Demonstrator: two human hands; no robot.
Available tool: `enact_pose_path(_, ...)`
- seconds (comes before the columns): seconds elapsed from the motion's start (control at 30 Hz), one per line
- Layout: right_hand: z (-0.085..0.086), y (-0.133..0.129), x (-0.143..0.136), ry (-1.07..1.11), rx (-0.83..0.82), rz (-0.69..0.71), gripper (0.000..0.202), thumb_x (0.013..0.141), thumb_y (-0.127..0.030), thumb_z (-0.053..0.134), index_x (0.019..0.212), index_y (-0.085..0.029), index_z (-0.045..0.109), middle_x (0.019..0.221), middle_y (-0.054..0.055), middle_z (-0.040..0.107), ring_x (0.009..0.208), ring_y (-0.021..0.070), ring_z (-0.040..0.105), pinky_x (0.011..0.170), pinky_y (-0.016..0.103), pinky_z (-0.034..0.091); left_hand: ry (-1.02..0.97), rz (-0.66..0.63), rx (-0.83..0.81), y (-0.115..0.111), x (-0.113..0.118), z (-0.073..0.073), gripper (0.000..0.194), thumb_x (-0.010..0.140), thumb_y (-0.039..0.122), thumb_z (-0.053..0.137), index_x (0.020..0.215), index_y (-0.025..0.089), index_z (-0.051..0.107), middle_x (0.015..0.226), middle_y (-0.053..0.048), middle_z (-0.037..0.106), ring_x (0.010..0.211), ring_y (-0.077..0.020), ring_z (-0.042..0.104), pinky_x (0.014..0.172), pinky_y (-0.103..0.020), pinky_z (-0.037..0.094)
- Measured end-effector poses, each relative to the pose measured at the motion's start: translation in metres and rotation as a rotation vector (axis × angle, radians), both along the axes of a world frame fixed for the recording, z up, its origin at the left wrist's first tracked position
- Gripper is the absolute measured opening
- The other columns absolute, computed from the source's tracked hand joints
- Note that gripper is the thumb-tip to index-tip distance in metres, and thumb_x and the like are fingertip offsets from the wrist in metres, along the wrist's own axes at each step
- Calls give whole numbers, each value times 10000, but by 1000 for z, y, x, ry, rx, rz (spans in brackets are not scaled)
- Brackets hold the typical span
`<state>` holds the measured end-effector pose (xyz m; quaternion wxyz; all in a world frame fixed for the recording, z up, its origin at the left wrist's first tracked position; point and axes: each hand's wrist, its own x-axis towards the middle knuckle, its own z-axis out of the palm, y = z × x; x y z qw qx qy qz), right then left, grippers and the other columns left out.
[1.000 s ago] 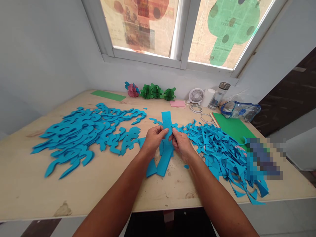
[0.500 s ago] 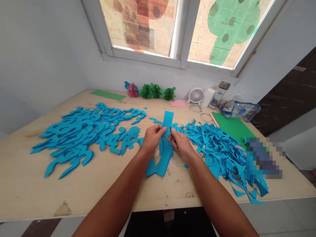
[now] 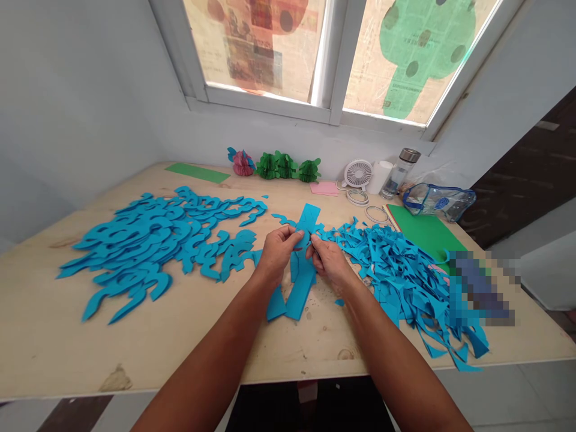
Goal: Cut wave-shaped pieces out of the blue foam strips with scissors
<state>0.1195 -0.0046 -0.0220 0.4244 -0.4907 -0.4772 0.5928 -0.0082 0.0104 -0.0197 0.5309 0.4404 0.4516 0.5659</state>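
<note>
My left hand [image 3: 279, 249] pinches a blue paper strip [image 3: 309, 217] between thumb and fingers. The strip stands up from the hands, tilted a little to the right, with faint curved lines on its face. Close beside it on the right, my right hand [image 3: 328, 258] is closed at the strip's edge. A small dark tip shows at its fingers, but the tool is mostly hidden. Under the hands more flat blue paper strips [image 3: 300, 294] lie on the table. Left of them spreads a pile of wavy blue cut-outs [image 3: 148, 231].
Blue paper scraps [image 3: 405, 270] are heaped on the right, by green paper [image 3: 425, 231]. Along the wall stand green paper figures [image 3: 283, 166], a pink one [image 3: 243, 163], a small fan [image 3: 357, 174], a bottle [image 3: 399, 174] and a clear pouch [image 3: 438, 201].
The top of the held strip has swung slightly to the right. Both hands stay almost in place, and the piles look the same.
</note>
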Motion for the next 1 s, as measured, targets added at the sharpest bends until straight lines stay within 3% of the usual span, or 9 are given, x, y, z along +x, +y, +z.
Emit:
enact_pose_path(0.4, 3, -1, 0, -35, 25, -3, 534, 804, -677, 537, 582, -192, 547, 372, -69, 315, 358, 80, 227, 378, 240, 155, 89, -16, 61, -4, -3, 9, 283, 632, 369, 680, 542, 195, 476, 569, 39, 410, 575, -114, 401, 558, -247, 393)
enact_pose_path(1.0, 4, 0, 3, -61, 55, 8, 521, 817, -637, 553, 567, -180, 553, 364, -68, 328, 355, 74, 228, 388, 251, 153, 67, -59, 46, 0, -6, 5, 284, 621, 364, 695, 531, 194, 486, 553, 44, 413, 574, -116, 410, 596, -265, 418)
